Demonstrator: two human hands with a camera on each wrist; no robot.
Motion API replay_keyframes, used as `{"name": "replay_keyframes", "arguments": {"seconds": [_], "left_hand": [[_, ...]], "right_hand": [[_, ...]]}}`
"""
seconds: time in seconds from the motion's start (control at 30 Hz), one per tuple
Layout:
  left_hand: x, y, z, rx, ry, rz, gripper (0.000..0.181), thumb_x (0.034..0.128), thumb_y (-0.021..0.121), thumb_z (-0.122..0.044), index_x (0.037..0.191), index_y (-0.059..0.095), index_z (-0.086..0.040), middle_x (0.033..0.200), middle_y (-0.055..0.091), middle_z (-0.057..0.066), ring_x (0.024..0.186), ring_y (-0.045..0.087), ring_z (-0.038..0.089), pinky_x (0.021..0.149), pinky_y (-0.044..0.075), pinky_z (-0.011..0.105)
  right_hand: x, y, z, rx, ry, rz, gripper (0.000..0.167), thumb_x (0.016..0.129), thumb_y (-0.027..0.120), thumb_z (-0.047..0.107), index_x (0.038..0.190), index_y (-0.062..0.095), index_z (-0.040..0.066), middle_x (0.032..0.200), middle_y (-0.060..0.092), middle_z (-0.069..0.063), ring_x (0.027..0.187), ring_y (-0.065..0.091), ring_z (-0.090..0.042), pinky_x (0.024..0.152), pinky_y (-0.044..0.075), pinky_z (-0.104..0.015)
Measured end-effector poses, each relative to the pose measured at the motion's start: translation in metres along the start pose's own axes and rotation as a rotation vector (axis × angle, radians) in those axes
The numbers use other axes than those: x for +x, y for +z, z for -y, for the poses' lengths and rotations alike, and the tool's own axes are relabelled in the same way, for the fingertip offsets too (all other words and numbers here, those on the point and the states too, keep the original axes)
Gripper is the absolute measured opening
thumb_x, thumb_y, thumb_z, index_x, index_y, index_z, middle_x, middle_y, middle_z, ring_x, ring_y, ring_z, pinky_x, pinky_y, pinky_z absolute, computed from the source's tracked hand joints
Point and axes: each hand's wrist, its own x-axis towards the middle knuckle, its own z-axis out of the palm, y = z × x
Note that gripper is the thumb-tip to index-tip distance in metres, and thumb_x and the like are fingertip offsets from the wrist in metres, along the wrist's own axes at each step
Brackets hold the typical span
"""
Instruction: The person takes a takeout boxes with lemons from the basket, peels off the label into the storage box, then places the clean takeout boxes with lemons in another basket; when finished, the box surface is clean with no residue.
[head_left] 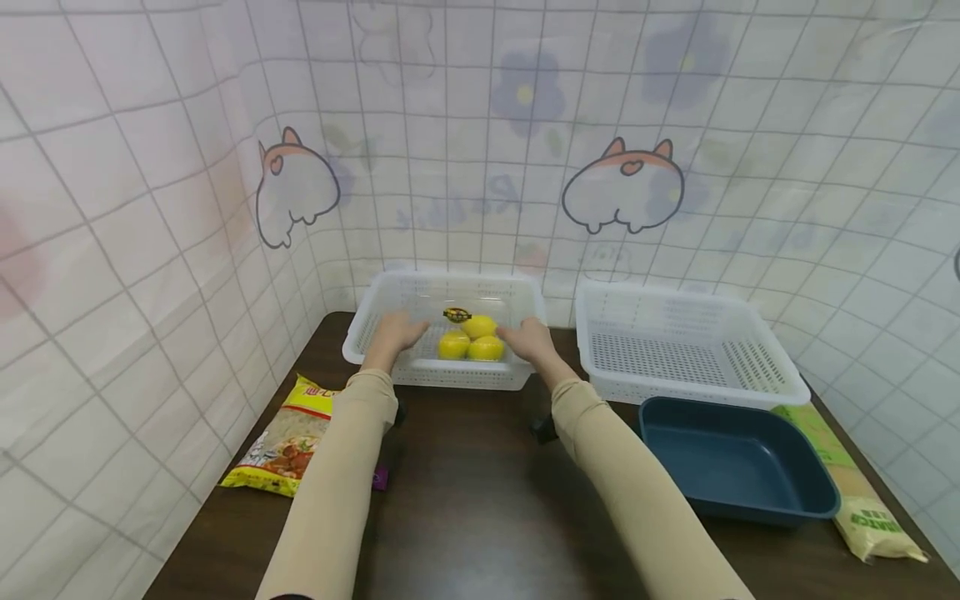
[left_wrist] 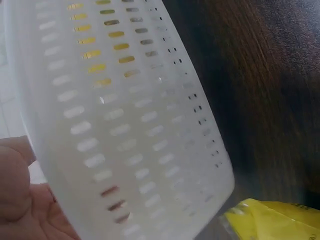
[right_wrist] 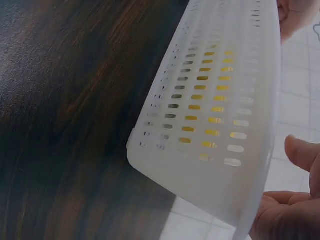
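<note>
A white perforated basket (head_left: pixel 459 377) stands against the wall with three yellow lemons (head_left: pixel 486 347) inside, under clear plastic with a dark label. My left hand (head_left: pixel 397 333) is over the basket's left end, thumb pointing inward; in the left wrist view this hand (left_wrist: pixel 30 200) is partly hidden behind the basket wall (left_wrist: pixel 120 130). At the right end is my right hand (head_left: pixel 531 337), its thumb toward the lemons. The right wrist view shows that hand (right_wrist: pixel 295 210) by the rim, thumb and fingers apart. Whether either hand touches the plastic, I cannot tell.
Another white basket (head_left: pixel 615 385) stands at the back right, with a dark blue tray (head_left: pixel 735 462) in front of it. Beyond the tray lies a green and tan packet (head_left: pixel 862 500). On the left are a yellow packet (head_left: pixel 288 433) and a small purple item (head_left: pixel 381 478) beside my sleeve.
</note>
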Motion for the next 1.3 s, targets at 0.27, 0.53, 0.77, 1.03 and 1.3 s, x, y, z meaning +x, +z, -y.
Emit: {"name": "replay_keyframes", "arguments": {"seconds": [0.27, 0.53, 0.77, 1.03, 1.3], "left_hand": [[0.007, -0.002, 0.012, -0.037, -0.029, 0.027, 0.069, 0.1040, 0.040, -0.042, 0.152, 0.031, 0.006, 0.163, 0.023, 0.027, 0.151, 0.025, 0.043, 0.125, 0.025, 0.052], [0.017, -0.005, 0.020, -0.209, -0.090, 0.075, 0.046, 0.1017, 0.051, -0.037, 0.119, 0.057, 0.005, 0.086, 0.062, 0.014, 0.073, 0.058, 0.023, 0.074, 0.052, 0.034], [0.026, -0.005, 0.027, -0.367, -0.102, 0.150, 0.025, 0.1006, 0.057, -0.025, 0.087, 0.045, -0.008, 0.060, 0.033, -0.004, 0.050, 0.032, 0.007, 0.051, 0.035, 0.022], [0.030, -0.008, 0.023, -0.272, -0.058, 0.124, 0.044, 0.1001, 0.058, -0.026, 0.065, 0.033, -0.016, 0.051, 0.029, -0.007, 0.046, 0.026, 0.006, 0.049, 0.031, 0.022], [0.027, -0.014, 0.026, -0.251, -0.039, 0.125, 0.033, 0.0997, 0.059, -0.027, 0.077, 0.046, -0.007, 0.059, 0.035, -0.003, 0.049, 0.032, 0.007, 0.051, 0.036, 0.021]], "right_hand": [[0.011, 0.004, 0.004, 0.077, 0.069, 0.018, 0.072, 0.099, 0.058, 0.031, 0.152, 0.027, -0.007, 0.158, 0.033, -0.024, 0.143, 0.039, -0.039, 0.117, 0.039, -0.050], [0.017, 0.009, 0.007, 0.095, 0.092, -0.008, 0.064, 0.096, 0.061, 0.022, 0.146, 0.035, -0.008, 0.149, 0.044, -0.024, 0.131, 0.048, -0.036, 0.111, 0.045, -0.047], [0.020, 0.013, 0.008, 0.076, 0.144, -0.030, 0.055, 0.096, 0.059, 0.020, 0.140, 0.041, -0.007, 0.136, 0.053, -0.022, 0.111, 0.053, -0.029, 0.100, 0.051, -0.043], [0.020, 0.010, 0.008, 0.043, 0.100, -0.071, 0.035, 0.096, 0.060, 0.019, 0.120, 0.053, -0.005, 0.101, 0.052, -0.011, 0.089, 0.049, -0.024, 0.076, 0.048, -0.032], [0.024, 0.010, 0.004, 0.100, 0.155, -0.057, 0.036, 0.093, 0.066, 0.024, 0.072, 0.039, 0.013, 0.069, 0.040, -0.001, 0.058, 0.040, -0.014, 0.051, 0.036, -0.026]]}}
